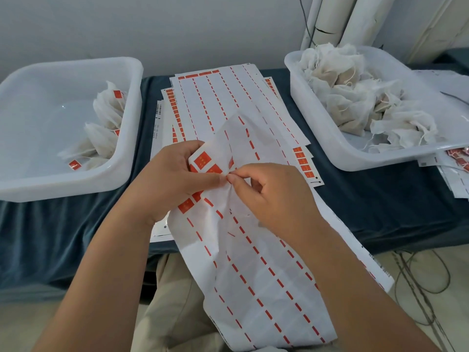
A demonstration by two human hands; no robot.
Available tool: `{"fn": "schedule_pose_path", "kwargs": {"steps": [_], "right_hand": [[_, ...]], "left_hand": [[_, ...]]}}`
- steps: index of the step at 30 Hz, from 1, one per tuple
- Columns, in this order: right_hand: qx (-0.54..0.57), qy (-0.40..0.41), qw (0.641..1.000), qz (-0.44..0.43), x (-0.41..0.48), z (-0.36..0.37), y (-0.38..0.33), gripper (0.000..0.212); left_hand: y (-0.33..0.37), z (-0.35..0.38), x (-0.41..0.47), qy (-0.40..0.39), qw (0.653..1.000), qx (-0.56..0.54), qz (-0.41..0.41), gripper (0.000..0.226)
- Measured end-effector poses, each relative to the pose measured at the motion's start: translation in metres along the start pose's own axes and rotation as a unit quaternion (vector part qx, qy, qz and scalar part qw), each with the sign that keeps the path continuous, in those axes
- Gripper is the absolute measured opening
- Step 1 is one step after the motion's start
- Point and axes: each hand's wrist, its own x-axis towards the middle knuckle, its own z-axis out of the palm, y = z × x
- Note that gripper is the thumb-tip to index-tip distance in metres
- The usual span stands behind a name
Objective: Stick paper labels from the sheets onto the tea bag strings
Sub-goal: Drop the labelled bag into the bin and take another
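A long, mostly peeled label sheet drapes from the table over my lap. My left hand grips its folded upper part, where a few red labels remain. My right hand pinches at the sheet right beside my left thumb tip; whether a label is between its fingers is hidden. Unlabelled tea bags with strings fill the right white tub. Several tea bags with red labels lie in the left white tub.
A stack of label sheets lies on the dark blue cloth between the tubs. More sheets poke out under the right tub. White pipes stand against the back wall. Cables hang near the floor on the right.
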Motion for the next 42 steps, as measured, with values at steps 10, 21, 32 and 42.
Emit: {"fn": "schedule_pose_path", "kwargs": {"steps": [10, 21, 32, 42], "right_hand": [[0.111, -0.052, 0.991, 0.043, 0.009, -0.011, -0.001, 0.012], [0.133, -0.066, 0.989, 0.024, 0.007, -0.017, -0.006, 0.018], [0.088, -0.09, 0.992, 0.0, 0.011, -0.02, -0.004, 0.023], [0.103, -0.04, 0.994, 0.007, 0.011, -0.016, -0.001, 0.015]], "left_hand": [[0.006, 0.0, -0.002, 0.014, 0.999, -0.03, 0.002, 0.048], [0.007, -0.003, -0.008, -0.038, 0.997, -0.07, 0.004, 0.054], [0.008, -0.003, -0.01, -0.037, 0.998, -0.049, -0.012, 0.037], [0.011, 0.0, -0.013, -0.043, 0.996, -0.073, -0.021, 0.053]]}}
